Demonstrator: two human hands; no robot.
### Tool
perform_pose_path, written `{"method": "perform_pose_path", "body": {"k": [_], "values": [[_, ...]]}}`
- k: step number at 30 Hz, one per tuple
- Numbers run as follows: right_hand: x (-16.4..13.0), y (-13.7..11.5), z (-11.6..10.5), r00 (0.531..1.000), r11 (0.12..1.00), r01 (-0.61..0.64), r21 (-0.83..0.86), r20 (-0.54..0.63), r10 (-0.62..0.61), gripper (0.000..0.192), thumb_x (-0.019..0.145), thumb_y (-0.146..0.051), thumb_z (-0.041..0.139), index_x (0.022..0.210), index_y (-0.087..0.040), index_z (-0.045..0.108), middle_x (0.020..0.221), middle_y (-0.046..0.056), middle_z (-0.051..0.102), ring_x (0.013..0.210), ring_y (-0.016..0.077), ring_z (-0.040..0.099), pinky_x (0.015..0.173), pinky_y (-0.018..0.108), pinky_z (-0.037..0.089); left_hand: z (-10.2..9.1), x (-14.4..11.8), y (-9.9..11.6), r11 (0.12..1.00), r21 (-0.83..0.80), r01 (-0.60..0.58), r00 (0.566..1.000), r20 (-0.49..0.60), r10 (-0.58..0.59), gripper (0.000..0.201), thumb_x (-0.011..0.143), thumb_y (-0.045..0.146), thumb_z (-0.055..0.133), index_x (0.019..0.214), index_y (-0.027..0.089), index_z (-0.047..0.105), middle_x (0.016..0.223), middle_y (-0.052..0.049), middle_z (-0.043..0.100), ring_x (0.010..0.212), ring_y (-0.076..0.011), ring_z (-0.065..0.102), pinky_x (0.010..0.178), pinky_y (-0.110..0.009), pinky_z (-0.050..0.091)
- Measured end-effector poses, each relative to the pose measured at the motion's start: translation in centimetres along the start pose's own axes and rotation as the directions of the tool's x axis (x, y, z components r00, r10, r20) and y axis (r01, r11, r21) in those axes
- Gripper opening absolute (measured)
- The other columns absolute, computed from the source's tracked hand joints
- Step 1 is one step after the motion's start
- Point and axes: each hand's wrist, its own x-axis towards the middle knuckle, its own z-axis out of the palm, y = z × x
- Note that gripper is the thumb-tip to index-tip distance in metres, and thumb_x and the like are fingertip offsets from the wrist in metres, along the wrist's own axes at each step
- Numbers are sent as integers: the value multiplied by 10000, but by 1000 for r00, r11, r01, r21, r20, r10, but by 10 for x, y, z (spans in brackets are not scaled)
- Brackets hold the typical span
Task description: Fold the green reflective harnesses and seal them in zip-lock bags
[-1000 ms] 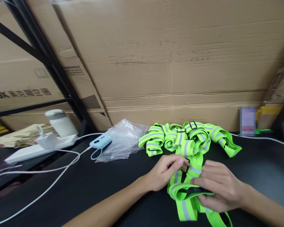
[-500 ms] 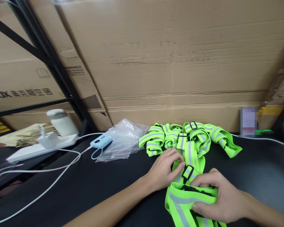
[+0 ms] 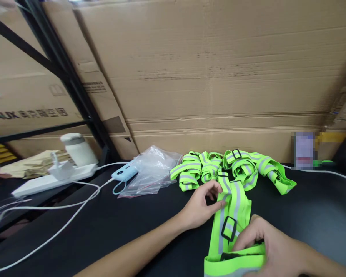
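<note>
A neon green reflective strap harness (image 3: 233, 204) with grey stripes and a black buckle (image 3: 228, 228) lies stretched toward me on the black table (image 3: 109, 227). My left hand (image 3: 202, 206) pinches the strap's left edge near its upper part. At the lower edge of the view, my right hand (image 3: 265, 246) grips the folded near end of the same strap. More neon straps (image 3: 233, 167) are heaped just behind.
Clear plastic bags (image 3: 150, 173) and a light blue power bank (image 3: 123, 173) lie left of the heap. A white power strip (image 3: 54, 179) with a charger, a white bottle (image 3: 77, 149) and white cables (image 3: 60, 207) sit at the left. Cardboard boxes (image 3: 213, 77) wall off the back.
My right hand has pulled the strap's near end toward me, stretching it out of the heap. My left hand slid to the strap's left edge. The buckle moved nearer.
</note>
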Motion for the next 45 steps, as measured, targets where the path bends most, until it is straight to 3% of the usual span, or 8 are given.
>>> {"method": "perform_pose_path", "body": {"k": [5,8,12,20,25,28,33,45], "values": [[3,1,-1,948,866,243,-438,-82,-307,324,894,-443,714,1092,-188,727,781,32,724,673,147,663,614,223,519,-8,4,6,984,-27,-175,977,-129,170,108,917,269,632,893,169,667,914,-50,592,823,-164,590,689,-269,479],[11,-10,-9,821,603,448,-660,38,-569,262,1014,-338,566,1149,-156,697,651,3,659,532,128,570,530,255,422,-28,11,9,948,153,-280,885,-343,316,97,931,234,621,935,182,703,956,-63,619,913,-188,608,762,-298,509],[19,-22,-16,727,350,448,-823,107,-679,205,1006,-177,536,1125,-167,703,770,42,700,609,157,564,582,293,398,-62,24,6,900,361,-242,758,-509,408,200,938,249,603,1105,203,703,1097,-79,624,1039,-217,611,825,-333,542],[22,-16,-12,751,380,460,-802,124,-649,206,983,-138,541,1124,-149,690,804,53,683,648,168,522,636,317,412,-92,38,-21,875,483,-28,789,-527,316,521,857,324,662,1326,201,473,1118,-82,591,981,-228,598,824,-376,524],[21,-6,-11,828,495,439,-750,123,-547,230,1006,-227,525,1182,-176,664,860,46,672,721,180,584,670,316,440,-85,34,-25,671,731,123,692,-548,470,396,801,256,666,1138,167,477,1000,-75,526,937,-257,527,836,-423,466],[21,-2,-10,843,517,431,-740,125,-523,234,1013,-258,525,1197,-196,655,879,38,672,741,178,597,707,311,459,-63,27,-6,545,833,-92,746,-305,592,188,921,245,560,1088,182,500,1035,-88,584,982,-254,527,857,-407,421],[19,-5,-9,834,508,453,-733,147,-532,236,1025,-271,502,1186,-196,657,877,38,675,758,177,613,748,301,475,-22,14,17,571,795,-205,951,24,308,226,988,429,524,935,210,540,905,-21,671,858,-237,525,801,-397,359],[28,-7,8,706,360,542,-759,180,-685,183,1025,-233,517,1068,-164,681,723,-2,641,575,128,512,521,274,349,0,22,4,617,747,-249,967,159,199,347,869,254,711,1201,254,610,940,-12,683,898,-229,581,804,-365,385]]}}
